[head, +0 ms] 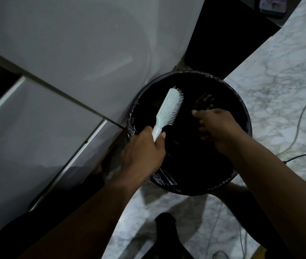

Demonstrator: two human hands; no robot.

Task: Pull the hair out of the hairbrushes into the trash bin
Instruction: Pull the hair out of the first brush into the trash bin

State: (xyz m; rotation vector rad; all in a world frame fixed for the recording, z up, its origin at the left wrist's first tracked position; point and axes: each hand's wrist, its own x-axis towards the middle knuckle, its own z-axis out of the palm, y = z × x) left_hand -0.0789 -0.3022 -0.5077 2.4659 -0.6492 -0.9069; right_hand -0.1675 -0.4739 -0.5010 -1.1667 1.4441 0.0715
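Nearest the camera, both forearms reach forward over the trash bin (241,116), a round bin with a dark liner standing on marble-patterned floor beside a white cabinet (55,53).

The left hand (144,148) sits above the bin's near-left rim, clenched around the white handle of the hairbrush (169,107). The brush's long axis runs from that grip up and away toward the bin's far side, leaning slightly right, with its head hanging over the bin's open mouth. The bristles face right, toward the other hand.

The right hand (217,128) hovers above the bin's right half, just beside the bristles but not touching them (a clear gap of dark liner shows between). Its fingers curl loosely downward; whether they pinch any strands cannot be told, since the underside is turned away and the light is poor. The right hand is the free one nearer the bristles, so a short reach leftward would likely meet them.

Deeper in the bin, beyond the right hand, a speckled patch (204,100) shows, too dim to identify. Any hair left among the bristles is too fine to make out. A cable (301,116) trails across the floor right of the bin.
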